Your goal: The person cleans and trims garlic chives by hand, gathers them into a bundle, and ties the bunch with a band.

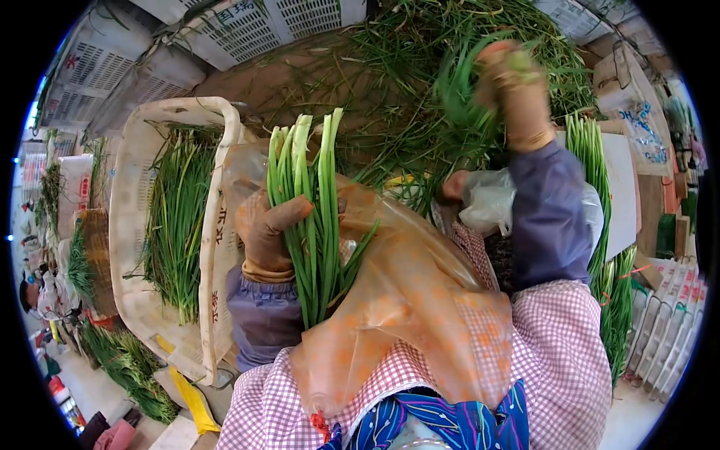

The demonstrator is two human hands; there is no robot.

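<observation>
My left hand (271, 234), in a brown glove, is closed round a bunch of garlic chives (315, 202). Their pale stalk ends point up and away from me, and the green leaves hang towards my lap. Over the far heap, my right hand (517, 94) is raised and blurred by motion, also gloved. Smeared green leaves (459, 86) trail from its closed fingers. A clear plastic apron with orange stains (405, 270) covers my lap beneath the bunch.
A white plastic crate (214, 247) at left holds more chives (178, 217). Loose trimmings (405, 67) are heaped ahead. Bundled chives (589, 157) and a white board (619, 195) stand at right. Slotted white crates (307, 19) line the back. A crumpled plastic bag (487, 202) lies by my right arm.
</observation>
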